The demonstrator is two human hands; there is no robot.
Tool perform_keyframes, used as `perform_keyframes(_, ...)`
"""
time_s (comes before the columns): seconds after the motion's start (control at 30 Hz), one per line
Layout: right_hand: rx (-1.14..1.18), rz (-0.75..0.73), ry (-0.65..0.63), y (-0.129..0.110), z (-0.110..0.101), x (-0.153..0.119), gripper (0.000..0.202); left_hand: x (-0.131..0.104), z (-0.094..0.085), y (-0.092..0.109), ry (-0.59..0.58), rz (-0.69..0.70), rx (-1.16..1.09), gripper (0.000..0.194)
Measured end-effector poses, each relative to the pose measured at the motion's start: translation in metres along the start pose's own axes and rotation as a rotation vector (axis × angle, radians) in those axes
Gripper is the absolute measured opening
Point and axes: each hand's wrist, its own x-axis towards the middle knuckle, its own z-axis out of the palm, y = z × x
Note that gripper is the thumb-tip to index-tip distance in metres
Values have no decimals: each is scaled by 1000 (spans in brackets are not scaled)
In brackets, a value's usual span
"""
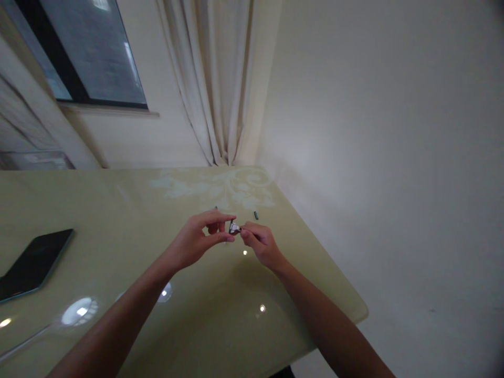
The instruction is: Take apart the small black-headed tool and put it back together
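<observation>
Above the glossy, pale yellow-green table (189, 325), a small silvery object with a dark edge (235, 228) is held between my two hands. My left hand (197, 236) pinches its dark edge between thumb and a fingertip, from above and below. On its other side, my right hand (262, 244) grips its narrow end between thumb and fingers. Just beyond my right hand, a small dark green strip (255, 215) lies on the table. Behind my left hand, the tip of another small dark item (216, 208) shows, mostly hidden.
A black tablet or phone (35, 262) lies at the far left. Near the lower left, a thin pale line (25, 344) crosses the tabletop beside reflections. A wall (394, 184) borders the table's right edge; curtains (220, 79) hang behind.
</observation>
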Motion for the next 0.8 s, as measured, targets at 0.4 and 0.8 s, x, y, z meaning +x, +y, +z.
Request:
perform_keyframes(0.4, 132, 89, 13, 5, -1, -1, 42, 1, -2, 0, -45, -95, -7, 42)
perform_keyframes(0.8, 45, 40, 13, 2, -3, 2, 48, 1, 0, 1, 28, -41, 60, 36)
